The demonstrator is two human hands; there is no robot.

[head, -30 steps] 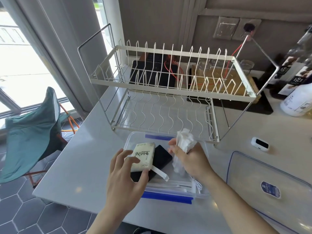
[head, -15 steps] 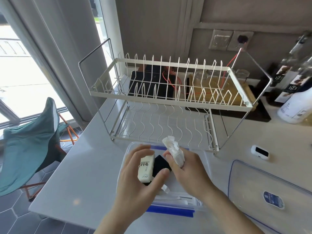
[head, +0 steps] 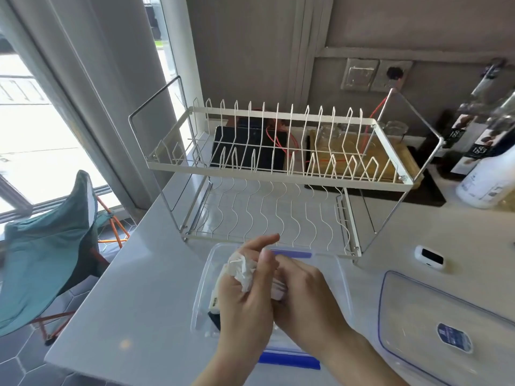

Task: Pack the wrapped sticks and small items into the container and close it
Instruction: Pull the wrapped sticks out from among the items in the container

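Mostly hidden: container (head: 204, 285) contents under hands; left hand (head: 245, 307) grips crumpled wrapper (head: 241, 270), right hand (head: 303, 299) grip unclear.

Colours I'm seeing, quick rundown

Container (head: 203, 291) clear w/ blue clips; lid (head: 434, 310) clear, blue trim + blue label. Crumpled wrapper (head: 240, 270) white. Dish rack (head: 278, 174) cream. Chair (head: 50, 254) teal, orange legs. Counter (head: 133, 296) pale grey.
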